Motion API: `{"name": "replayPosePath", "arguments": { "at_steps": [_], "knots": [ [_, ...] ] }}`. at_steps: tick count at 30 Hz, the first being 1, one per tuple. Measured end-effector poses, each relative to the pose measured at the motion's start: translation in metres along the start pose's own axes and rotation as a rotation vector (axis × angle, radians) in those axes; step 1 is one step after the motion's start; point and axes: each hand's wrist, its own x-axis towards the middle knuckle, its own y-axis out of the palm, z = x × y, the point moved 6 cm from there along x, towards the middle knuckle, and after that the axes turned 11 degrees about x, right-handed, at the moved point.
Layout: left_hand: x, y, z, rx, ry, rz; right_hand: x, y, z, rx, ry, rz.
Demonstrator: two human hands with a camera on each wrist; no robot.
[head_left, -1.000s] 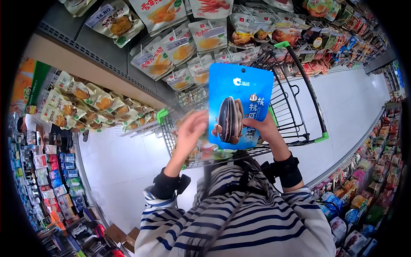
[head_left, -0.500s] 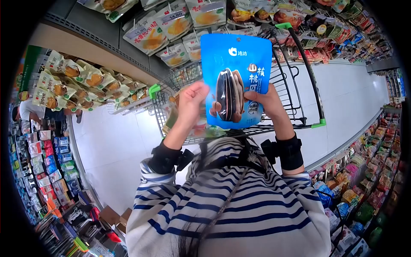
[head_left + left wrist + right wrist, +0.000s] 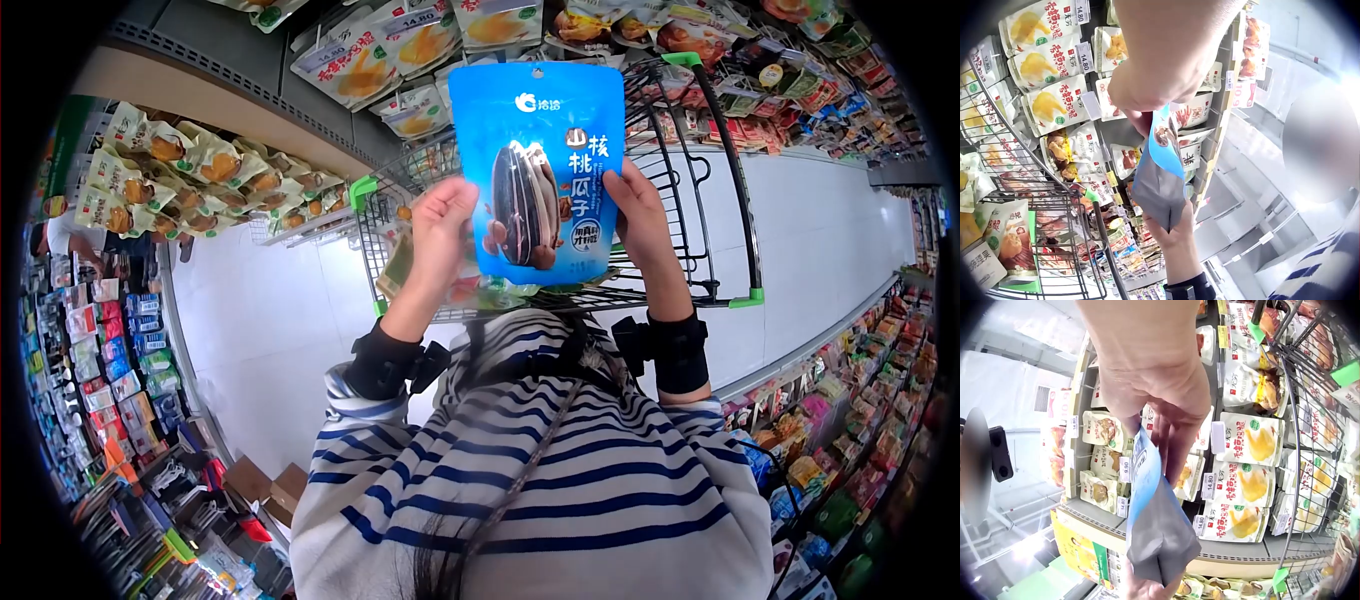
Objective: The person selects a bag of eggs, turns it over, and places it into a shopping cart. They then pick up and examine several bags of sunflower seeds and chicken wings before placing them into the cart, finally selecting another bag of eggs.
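Observation:
A blue snack pouch (image 3: pixel 560 180) with a large sunflower seed pictured on its front stands upright before the chest, over the shopping cart (image 3: pixel 722 180). At the pouch's left edge, my left hand (image 3: pixel 440 222) pinches it between thumb and fingers. My right hand (image 3: pixel 645 222) grips the opposite edge, thumb on the front and fingers behind. The left wrist view looks along the pouch (image 3: pixel 1159 181) from its side, showing its grey folded base. From the right wrist, the same base is seen, with my right hand (image 3: pixel 1157 387) above it.
Packaged snacks (image 3: pixel 425 40) hang on the shelf ahead. More bags (image 3: pixel 200 165) hang in a row at left. Several packages (image 3: pixel 1015 240) lie inside the cart. Stocked shelves (image 3: pixel 860 400) line the right side, and another person (image 3: pixel 75 240) is at far left.
The left hand has come in from beside the pouch and taken its left edge. The pouch has moved up and slightly left in the head view, now facing more squarely.

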Motion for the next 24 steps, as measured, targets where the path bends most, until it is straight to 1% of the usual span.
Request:
{"name": "replayPosePath", "arguments": {
  "at_steps": [3, 6, 9, 12, 14, 17, 20, 24],
  "knots": [
    [-0.001, 0.002, -0.006, 0.031, 0.015, -0.017, 0.004, -0.006, -0.002, -0.077, -0.007, 0.072],
    [-0.003, 0.002, -0.009, 0.048, 0.014, -0.025, 0.004, -0.009, -0.002, -0.061, 0.009, 0.089],
    [-0.005, 0.006, -0.01, 0.031, -0.001, -0.034, 0.004, -0.01, -0.003, -0.059, 0.028, 0.05],
    [-0.005, 0.009, -0.013, 0.002, -0.011, -0.025, 0.006, -0.01, -0.005, -0.038, 0.029, 0.079],
    [-0.007, 0.013, -0.021, -0.029, -0.016, -0.003, 0.007, -0.009, -0.004, -0.03, 0.034, 0.065],
    [-0.004, 0.006, -0.012, -0.003, -0.015, -0.026, 0.007, -0.007, -0.005, -0.025, 0.032, 0.056],
    [0.001, -0.004, 0.001, 0.007, 0.009, -0.018, 0.009, -0.009, -0.007, -0.024, 0.028, 0.06],
    [0.002, -0.004, 0.004, 0.012, -0.016, 0.008, 0.008, -0.01, -0.008, -0.026, 0.033, 0.047]
  ]
}}
